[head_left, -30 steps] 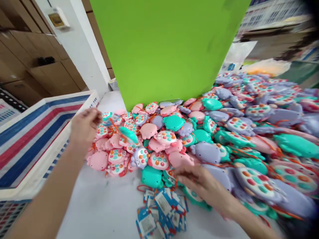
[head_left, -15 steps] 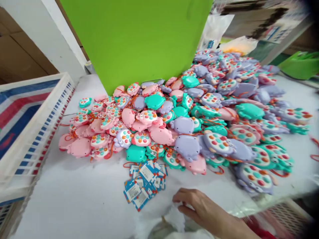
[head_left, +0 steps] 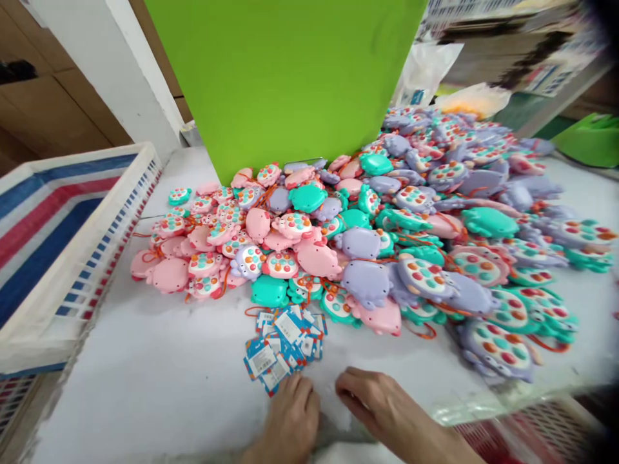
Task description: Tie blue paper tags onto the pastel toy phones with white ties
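My left hand [head_left: 291, 420] and my right hand [head_left: 382, 407] lie close together at the near edge of the white table [head_left: 159, 386], knuckles up and fingers curled down. A greyish patch shows between them; I cannot make out what it is. Just beyond the left hand is a small heap of blue and white paper tags [head_left: 285, 348]. Behind the tags spreads a big pile of pink, teal and lilac plastic toys [head_left: 367, 258] with coloured buttons and orange cords.
A tall green bin [head_left: 285, 84] stands behind the pile. A white slatted crate [head_left: 72, 283] lined with red, white and blue striped sheet sits at the left. A reddish basket [head_left: 536, 432] is below the table's right corner. Plastic bags [head_left: 425, 61] lie far back.
My left hand, raised over the pink toys a second ago, now rests on the near edge beside my right hand, which pulled back from the pile. The view shifted back.
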`<action>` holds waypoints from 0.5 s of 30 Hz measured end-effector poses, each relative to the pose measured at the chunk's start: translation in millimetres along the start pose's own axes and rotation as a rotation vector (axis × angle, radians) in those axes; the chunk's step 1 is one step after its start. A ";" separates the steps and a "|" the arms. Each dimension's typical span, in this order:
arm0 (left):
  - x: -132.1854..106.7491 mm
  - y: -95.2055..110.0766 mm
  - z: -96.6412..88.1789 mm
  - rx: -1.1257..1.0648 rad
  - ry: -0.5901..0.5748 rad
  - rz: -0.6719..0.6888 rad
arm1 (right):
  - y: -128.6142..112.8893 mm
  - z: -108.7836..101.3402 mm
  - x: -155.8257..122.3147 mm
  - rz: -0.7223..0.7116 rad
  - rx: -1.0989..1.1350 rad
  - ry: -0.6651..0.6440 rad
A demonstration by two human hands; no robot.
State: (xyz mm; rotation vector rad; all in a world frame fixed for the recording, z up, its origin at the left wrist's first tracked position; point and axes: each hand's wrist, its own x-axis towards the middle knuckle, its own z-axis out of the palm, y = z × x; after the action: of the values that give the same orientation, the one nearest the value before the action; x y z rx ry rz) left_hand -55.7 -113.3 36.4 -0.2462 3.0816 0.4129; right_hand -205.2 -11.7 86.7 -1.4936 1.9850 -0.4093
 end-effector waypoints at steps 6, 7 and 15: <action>-19.9 -7.4 10.9 -0.015 -0.212 -0.136 | 38.5 -26.0 -11.2 -0.003 -0.175 0.211; -22.9 -8.8 11.5 -0.030 -0.255 -0.168 | 48.2 -35.9 -14.6 0.020 -0.198 0.294; 6.6 8.8 -46.4 -0.882 -0.027 -0.329 | 15.2 -53.0 -16.2 0.001 0.167 0.407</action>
State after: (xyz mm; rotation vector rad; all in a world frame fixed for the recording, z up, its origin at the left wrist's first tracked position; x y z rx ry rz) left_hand -63.7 -118.1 83.1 -0.7182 2.5327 1.6759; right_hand -247.5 2.3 123.0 -1.3844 2.1910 -0.9168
